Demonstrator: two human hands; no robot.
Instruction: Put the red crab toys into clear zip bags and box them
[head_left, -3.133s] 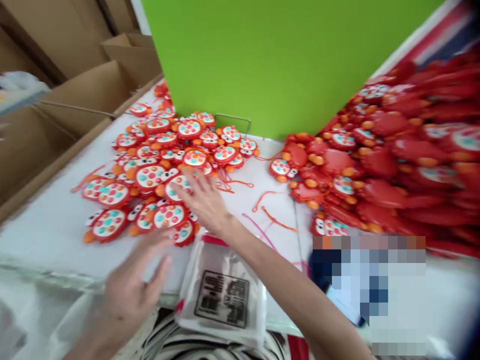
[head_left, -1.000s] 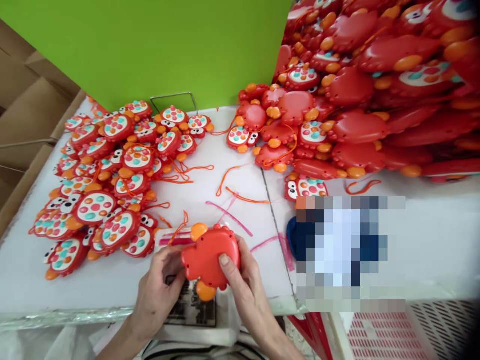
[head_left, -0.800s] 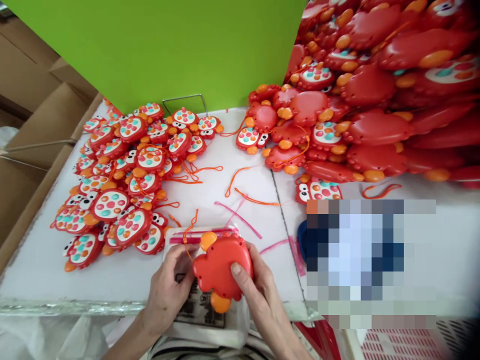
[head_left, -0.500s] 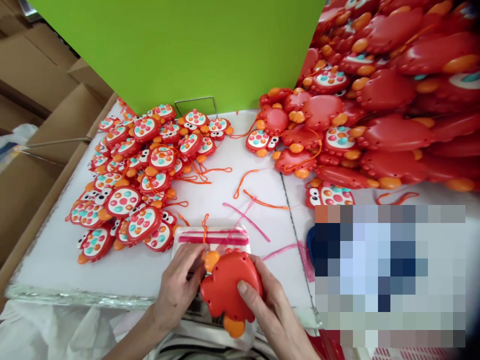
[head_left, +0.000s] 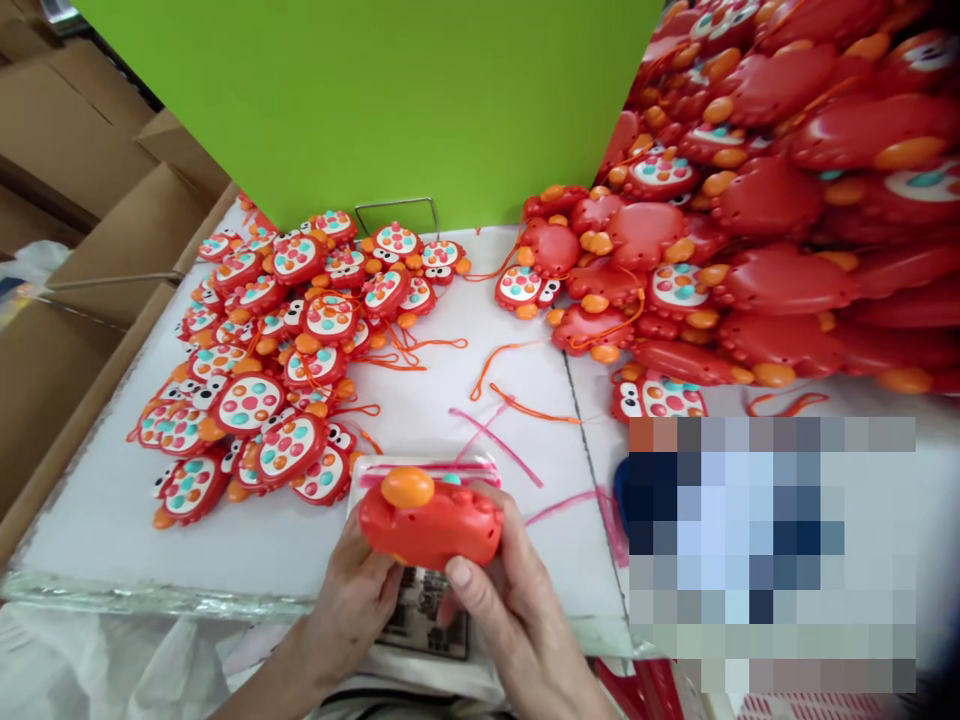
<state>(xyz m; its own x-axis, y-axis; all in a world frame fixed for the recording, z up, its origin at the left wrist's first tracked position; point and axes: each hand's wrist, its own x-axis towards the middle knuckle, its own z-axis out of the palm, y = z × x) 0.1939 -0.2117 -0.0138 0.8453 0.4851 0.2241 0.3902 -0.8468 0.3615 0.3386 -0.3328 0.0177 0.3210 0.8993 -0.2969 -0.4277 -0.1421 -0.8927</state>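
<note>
Toys on a worktable, arranged about a green panel (head_left: 390,110). Far left of the panel: open cardboard boxes (head_left: 105,220), with a cord (head_left: 112,283) stretched across. In front of the panel's left part: a heap of red toys (head_left: 289,450) on the white tabletop (head_left: 90,530), mostly with their dotted faces up, some orange cord loops trailing rightward. At the panel's lower edge, just behind this heap: a bent wire handle (head_left: 396,203). Well in front of the panel, at the table's near edge: the left hand (head_left: 352,590), at the left end of the held toy (head_left: 435,520), its fingers partly hidden, so whether it grips cannot be told. The held toy is turned edge-on, an orange knob uppermost; the right hand (head_left: 510,600) clasps its right end, thumb on the near side. Below both hands, farther from the panel than the toy: a printed plastic pouch (head_left: 427,610). Between panel and pouch: loose orange cords (head_left: 532,405) and pink strips (head_left: 499,448). Right of the panel: a larger toy heap (head_left: 780,280), many backs up. In front of that heap, right of the panel: a dark blue object (head_left: 622,500), mostly masked by pixelation.
</note>
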